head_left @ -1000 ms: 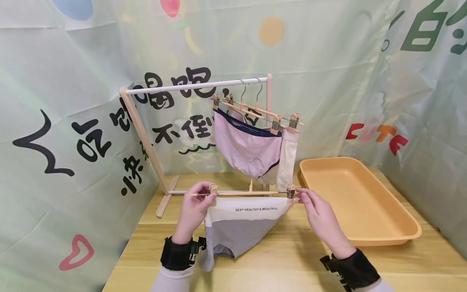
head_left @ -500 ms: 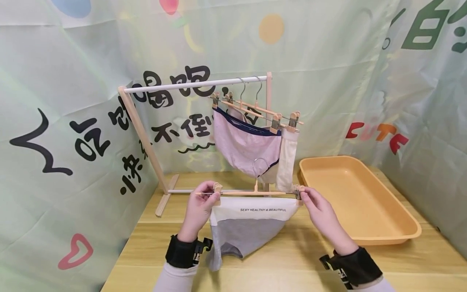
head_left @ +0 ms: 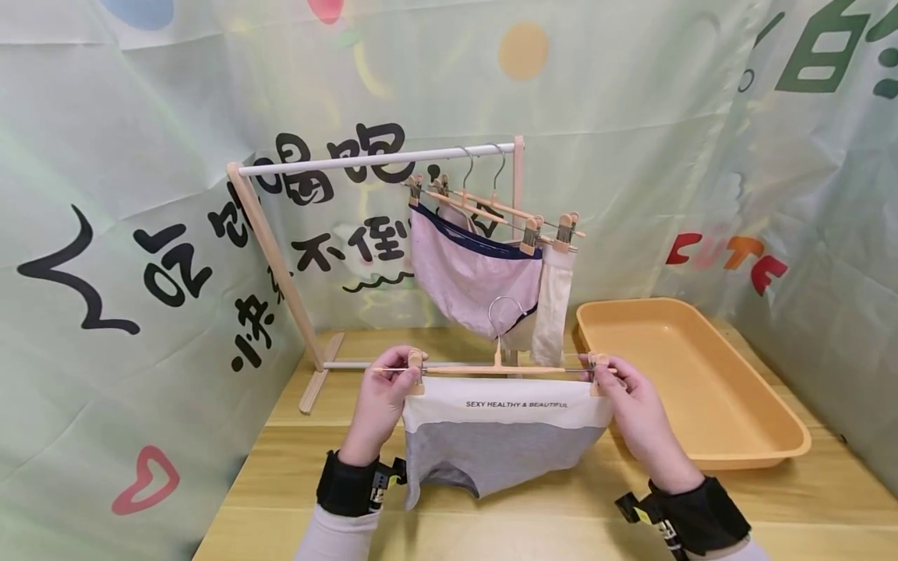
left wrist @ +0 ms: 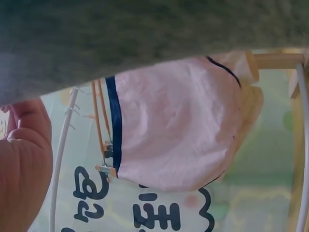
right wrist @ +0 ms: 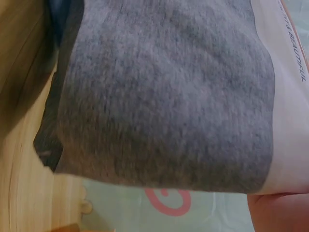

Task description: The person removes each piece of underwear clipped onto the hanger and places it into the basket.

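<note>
Grey underpants (head_left: 505,456) with a white lettered waistband hang from a clip hanger (head_left: 522,370) held above the table. My left hand (head_left: 382,401) pinches the hanger's left clip (head_left: 415,372), and my right hand (head_left: 634,409) pinches the right clip (head_left: 598,372). The waistband is stretched between the clips. In the right wrist view the grey cloth (right wrist: 169,101) fills most of the picture; only part of the right hand (right wrist: 282,212) shows. The left wrist view shows part of the left hand (left wrist: 26,159), with dark blurred cloth across the top.
Behind the hands stands a wooden rack (head_left: 273,269) with a white rail (head_left: 337,167). Pink underpants (head_left: 470,273) with navy trim and a cream garment (head_left: 552,308) hang at its right end. An orange tray (head_left: 701,389) lies to the right on the wooden table (head_left: 281,483).
My right hand has moved right, along with the right clip, and the waistband has been drawn out wider and straighter. The left hand has shifted slightly right since the first frame.
</note>
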The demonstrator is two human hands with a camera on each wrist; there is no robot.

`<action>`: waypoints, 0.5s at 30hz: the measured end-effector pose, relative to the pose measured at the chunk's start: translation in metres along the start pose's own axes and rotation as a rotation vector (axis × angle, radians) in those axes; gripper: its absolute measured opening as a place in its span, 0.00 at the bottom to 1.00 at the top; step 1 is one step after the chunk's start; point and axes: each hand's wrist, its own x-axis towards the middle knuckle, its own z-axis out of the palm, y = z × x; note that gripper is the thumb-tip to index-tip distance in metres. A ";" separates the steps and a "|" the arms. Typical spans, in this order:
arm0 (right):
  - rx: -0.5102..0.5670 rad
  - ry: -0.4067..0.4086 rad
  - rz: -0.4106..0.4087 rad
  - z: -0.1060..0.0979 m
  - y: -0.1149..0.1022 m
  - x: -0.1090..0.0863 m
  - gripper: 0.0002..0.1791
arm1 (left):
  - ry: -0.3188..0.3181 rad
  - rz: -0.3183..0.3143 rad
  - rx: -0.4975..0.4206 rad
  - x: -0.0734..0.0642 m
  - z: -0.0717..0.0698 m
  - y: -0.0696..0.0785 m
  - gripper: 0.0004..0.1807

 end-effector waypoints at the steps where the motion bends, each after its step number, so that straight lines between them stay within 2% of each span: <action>1: -0.007 0.004 0.001 0.000 -0.001 -0.001 0.14 | -0.009 -0.005 0.015 0.000 -0.001 0.001 0.09; 6: 0.001 0.017 -0.004 -0.001 -0.005 -0.001 0.14 | -0.051 -0.061 0.118 0.001 -0.009 0.004 0.11; 12: -0.006 0.007 0.014 0.000 0.004 0.002 0.14 | -0.108 -0.195 0.184 0.003 -0.019 0.002 0.15; 15: -0.029 0.001 0.040 0.001 0.010 0.003 0.18 | -0.138 -0.234 0.241 0.004 -0.024 -0.001 0.16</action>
